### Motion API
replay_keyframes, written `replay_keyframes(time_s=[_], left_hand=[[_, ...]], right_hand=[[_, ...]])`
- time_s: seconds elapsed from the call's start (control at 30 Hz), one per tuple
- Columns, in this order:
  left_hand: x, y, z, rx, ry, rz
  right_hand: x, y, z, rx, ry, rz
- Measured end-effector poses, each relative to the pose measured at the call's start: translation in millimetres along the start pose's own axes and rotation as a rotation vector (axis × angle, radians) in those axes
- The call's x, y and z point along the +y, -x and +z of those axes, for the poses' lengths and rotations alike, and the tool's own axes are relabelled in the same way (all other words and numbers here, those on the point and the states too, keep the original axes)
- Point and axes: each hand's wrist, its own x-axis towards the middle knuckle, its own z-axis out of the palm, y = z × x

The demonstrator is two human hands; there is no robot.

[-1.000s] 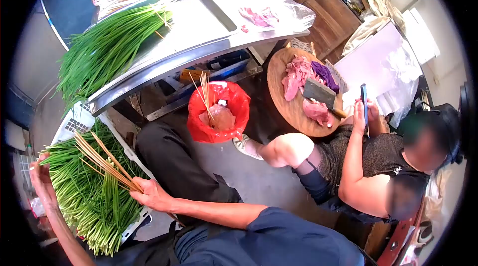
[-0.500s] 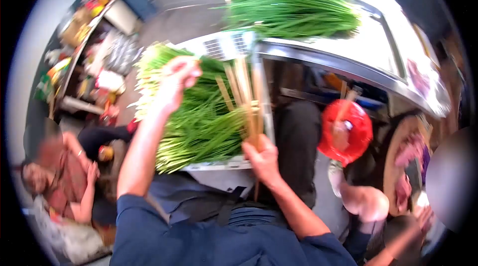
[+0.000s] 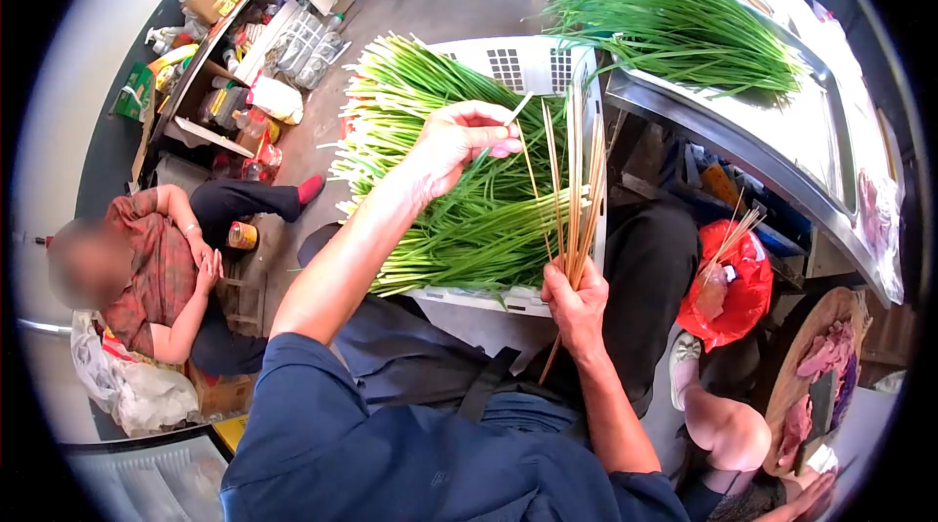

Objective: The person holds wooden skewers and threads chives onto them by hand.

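Note:
My right hand (image 3: 576,302) is closed around a bundle of thin bamboo skewers (image 3: 578,200), which fan upward from the fist. One skewer leans left from the bundle, its tip at the fingers of my left hand (image 3: 467,143). Those fingers pinch a green chive stalk (image 3: 521,108), whose pale end sticks up past the fingertips. I cannot tell whether the skewer pierces it. Below both hands a white plastic crate (image 3: 518,57) holds a thick heap of garlic chives (image 3: 420,83), white ends to the left.
More chives (image 3: 674,19) lie on the metal-edged table (image 3: 723,126) at upper right. A red plastic bag (image 3: 738,292) with skewers stands by my right knee. Beyond it, meat (image 3: 826,351) lies on a round board (image 3: 787,375). A seated person (image 3: 161,273) is at left, near cluttered shelves (image 3: 205,73).
My left hand has come from over the chives' pale ends rightward to the skewers, now with a stalk visible in its fingers. The view has shifted and sharpened; the right hand keeps the bundle.

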Motion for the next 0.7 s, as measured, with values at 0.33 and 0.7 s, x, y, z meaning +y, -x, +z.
replay_keyframes(time_s=[0.33,0.7], left_hand=[[3.3,4.3,9.6,0.032,0.018,0.052],[3.2,6.8,11.0,0.044,-0.024,0.086]], right_hand=[[-3.6,0.8,1.4,-0.025,-0.007,-0.001],[-3.0,0.4,-0.8,-0.05,-0.005,0.017]])
